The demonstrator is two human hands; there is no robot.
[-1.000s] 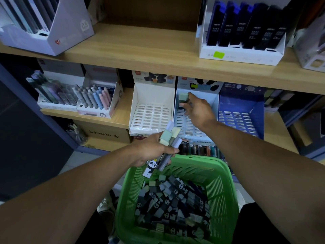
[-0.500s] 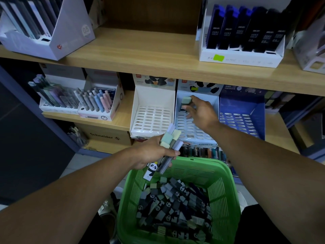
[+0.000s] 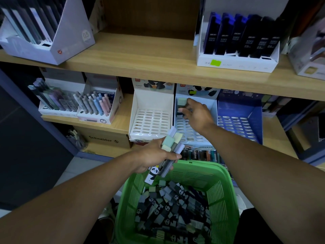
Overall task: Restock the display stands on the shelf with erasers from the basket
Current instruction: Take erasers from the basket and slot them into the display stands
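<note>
A green basket (image 3: 218,189) full of panda-sleeved erasers (image 3: 174,208) sits low in front of me. My left hand (image 3: 154,155) grips a bundle of several erasers (image 3: 171,143) above the basket's far rim. My right hand (image 3: 197,113) reaches into the middle white slotted display stand (image 3: 186,131) on the lower shelf, its fingers pinching a green-topped eraser (image 3: 182,103) that stands in a slot at the stand's back left. The white stand (image 3: 151,120) to its left holds nothing.
A blue slotted stand (image 3: 239,120) stands right of the white ones. Pen displays (image 3: 79,104) fill the shelf's left part. The upper shelf (image 3: 140,59) carries a grey box and a white box of dark refill packs (image 3: 241,36). A cardboard box (image 3: 103,138) sits below.
My right hand stayed at the back left of the middle stand, with the green-topped eraser now standing in its slot. My left hand kept its bundle still.
</note>
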